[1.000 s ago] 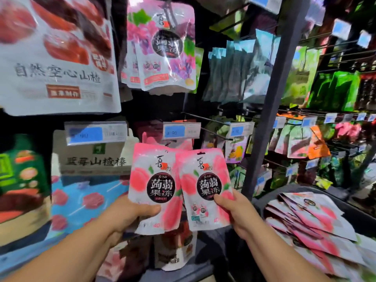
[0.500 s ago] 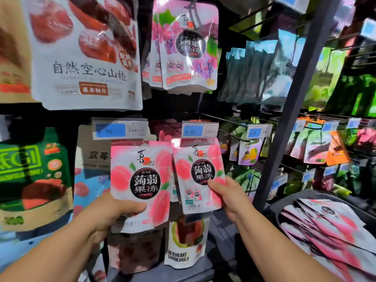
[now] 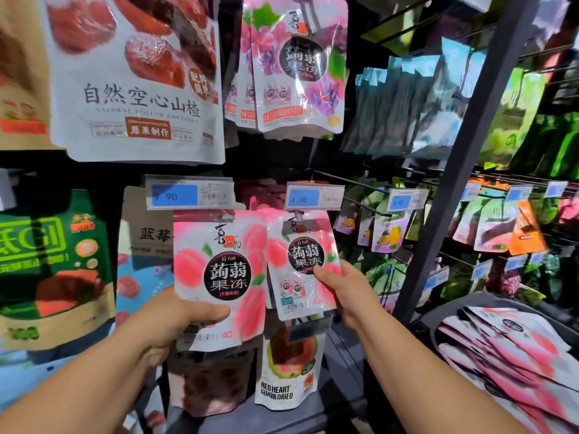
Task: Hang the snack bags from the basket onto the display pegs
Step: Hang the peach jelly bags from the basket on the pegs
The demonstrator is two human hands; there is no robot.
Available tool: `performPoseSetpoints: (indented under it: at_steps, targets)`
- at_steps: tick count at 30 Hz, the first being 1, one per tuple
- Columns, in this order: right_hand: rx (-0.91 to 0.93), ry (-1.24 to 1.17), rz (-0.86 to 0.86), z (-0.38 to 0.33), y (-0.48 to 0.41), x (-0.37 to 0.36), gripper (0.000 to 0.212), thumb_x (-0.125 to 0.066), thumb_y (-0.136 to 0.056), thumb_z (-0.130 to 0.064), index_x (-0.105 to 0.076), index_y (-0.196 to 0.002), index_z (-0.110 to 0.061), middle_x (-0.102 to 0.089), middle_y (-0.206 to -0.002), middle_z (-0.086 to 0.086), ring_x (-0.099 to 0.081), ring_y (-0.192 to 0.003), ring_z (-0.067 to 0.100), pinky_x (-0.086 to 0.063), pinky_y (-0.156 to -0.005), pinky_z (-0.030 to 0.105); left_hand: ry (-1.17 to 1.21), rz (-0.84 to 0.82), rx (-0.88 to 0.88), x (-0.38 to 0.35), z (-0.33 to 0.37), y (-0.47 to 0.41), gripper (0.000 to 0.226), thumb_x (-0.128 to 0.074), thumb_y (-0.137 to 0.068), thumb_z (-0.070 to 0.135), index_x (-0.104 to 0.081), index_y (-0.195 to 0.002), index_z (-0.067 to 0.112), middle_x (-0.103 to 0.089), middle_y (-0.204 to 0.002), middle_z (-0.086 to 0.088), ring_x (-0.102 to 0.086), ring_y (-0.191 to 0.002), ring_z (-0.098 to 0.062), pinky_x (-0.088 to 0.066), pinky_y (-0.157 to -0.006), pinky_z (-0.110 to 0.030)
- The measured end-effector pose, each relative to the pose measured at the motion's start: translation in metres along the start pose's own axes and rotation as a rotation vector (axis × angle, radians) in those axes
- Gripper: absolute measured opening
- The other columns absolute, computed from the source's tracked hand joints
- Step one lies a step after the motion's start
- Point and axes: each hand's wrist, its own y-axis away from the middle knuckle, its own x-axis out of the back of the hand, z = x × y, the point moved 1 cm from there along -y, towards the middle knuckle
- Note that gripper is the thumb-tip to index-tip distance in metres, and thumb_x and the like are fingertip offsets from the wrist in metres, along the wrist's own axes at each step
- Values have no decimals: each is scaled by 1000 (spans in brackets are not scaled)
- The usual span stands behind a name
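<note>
My left hand [image 3: 175, 321] grips a pink peach snack bag [image 3: 219, 277] by its lower left, holding it upright in front of the shelf. My right hand [image 3: 341, 292] pinches a second pink peach bag [image 3: 300, 264] at its right edge, its top just under the peg's price tag [image 3: 315, 196]. Whether its hole is on the peg is hidden. The dark basket [image 3: 445, 311] at the lower right holds several more pink bags [image 3: 507, 349].
A large white hawthorn bag [image 3: 134, 76] and purple grape bags [image 3: 297, 64] hang above. A guava bag [image 3: 288, 368] hangs below. A dark slanted upright post [image 3: 454, 170] separates this bay from pegs of green and orange bags on the right.
Both hands have lifted their bags up toward the pegs. The right bag has risen to just under the 4.90 price tag, and the view has moved closer.
</note>
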Motion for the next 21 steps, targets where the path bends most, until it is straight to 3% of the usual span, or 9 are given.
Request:
performPoseSetpoints:
  at_steps: [5, 10, 12, 14, 18, 21]
  targets:
    - [2, 79, 26, 5, -14, -12, 18, -73, -87, -12, -67, -105, -10, -76, -99, 12, -71, -98, 33, -55, -94, 53, -6, 21, 7, -3, -5, -10, 53, -79, -45, 7, -72, -97, -1, -75, -93, -17, -70, -85, -31, -54, -83, -36]
    - [18, 159, 25, 18, -25, -16, 57, -81, -60, -44, -67, -108, -16, -75, -104, 6, -70, -102, 29, -52, -98, 54, -34, 36, 18, -8, -8, -16, 49, -84, -44, 4, -73, -92, 0, -76, -88, -14, -70, -85, -31, -55, -84, -38]
    - [30, 216, 32, 17, -26, -19, 51, -79, -66, -42, -66, -107, -15, -74, -104, 8, -70, -101, 29, -53, -96, 55, -37, 55, 27, -10, -9, -18, 37, -87, -55, -7, -73, -89, -1, -76, -82, -13, -69, -79, -29, -55, -74, -33]
    - [29, 269, 57, 15, -29, -20, 37, -78, -80, -34, -64, -107, -13, -72, -106, 10, -68, -102, 29, -53, -95, 52, -35, 71, 34, -13, -9, -20, 25, -79, -67, -12, -72, -90, -1, -76, -84, -14, -68, -80, -29, -53, -73, -32]
    - [42, 369, 122, 12, -40, -24, 32, -73, -87, -32, -61, -105, -8, -69, -107, 14, -65, -103, 33, -54, -91, 47, -40, 62, 29, -16, -9, -22, 43, -87, -51, -5, -73, -90, 1, -76, -84, -11, -70, -82, -29, -53, -76, -33]
    - [24, 382, 135, 15, -41, -26, 29, -74, -86, -34, -61, -98, -12, -68, -101, 7, -65, -99, 30, -53, -83, 40, -39, 74, 27, -18, -11, -25, 29, -84, -62, -7, -72, -87, 2, -75, -72, -6, -68, -73, -24, -50, -64, -27]
